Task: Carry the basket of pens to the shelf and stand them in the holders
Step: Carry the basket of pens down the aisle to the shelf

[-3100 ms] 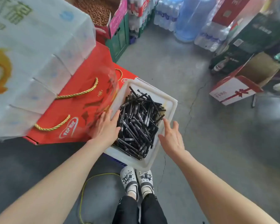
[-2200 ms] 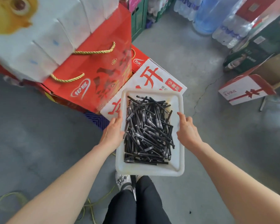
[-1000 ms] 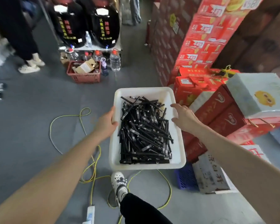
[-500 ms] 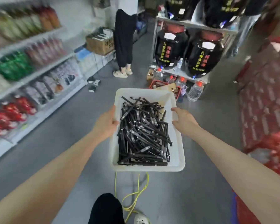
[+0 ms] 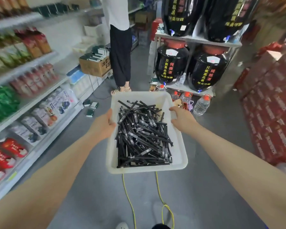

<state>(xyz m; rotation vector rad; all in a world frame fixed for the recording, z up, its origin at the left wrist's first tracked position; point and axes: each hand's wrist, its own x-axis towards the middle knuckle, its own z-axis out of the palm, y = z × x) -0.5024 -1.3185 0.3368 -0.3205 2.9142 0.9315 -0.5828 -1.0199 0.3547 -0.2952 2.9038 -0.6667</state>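
So the left hand [image 5: 104, 125] is gripping the left rim of the white basket [image 5: 147, 169], thumb over the edge, and the right hand [image 5: 182, 120] is clutching the right rim. It's hanging above the floor [image 5: 89, 187], loaded with loose black pens [image 5: 142, 134]. Stocked shelves [image 5: 31, 100] are running along left of the basket, big black jars [image 5: 172, 66] sitting beyond it.

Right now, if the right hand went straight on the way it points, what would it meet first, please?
The right hand grips the basket's right rim, pointing forward and left; going on, it would probably meet the black pens inside first, though depth is unclear.
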